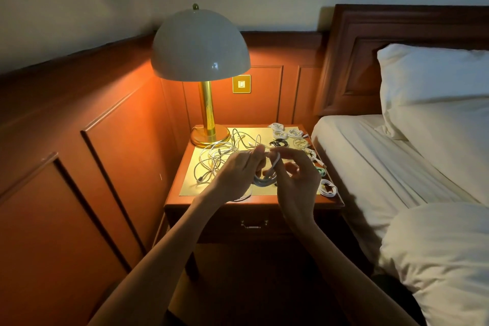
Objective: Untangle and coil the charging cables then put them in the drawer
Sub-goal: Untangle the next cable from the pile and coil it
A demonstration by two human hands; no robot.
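Step in hand: coiling one white cable (264,180). The left hand (238,172) holds the gathered loops just above the front of the table (238,205). Its grip is clamped round the bundle, so the turns cannot spring apart. The right hand (296,180) pinches the free strand, its grip closed on it between thumb and forefinger, and appears to lead it across the loops (probably the binding wrap that locks a coil).

The loose cables (217,159) lie tangled on the left half of the table, beside the base of the lamp (209,137). The finished coils (288,135) sit along the right edge, apart from the tangle, presumably so nothing knots again. The drawer (254,223) below the tabletop is closed, and stowing appears not yet begun.
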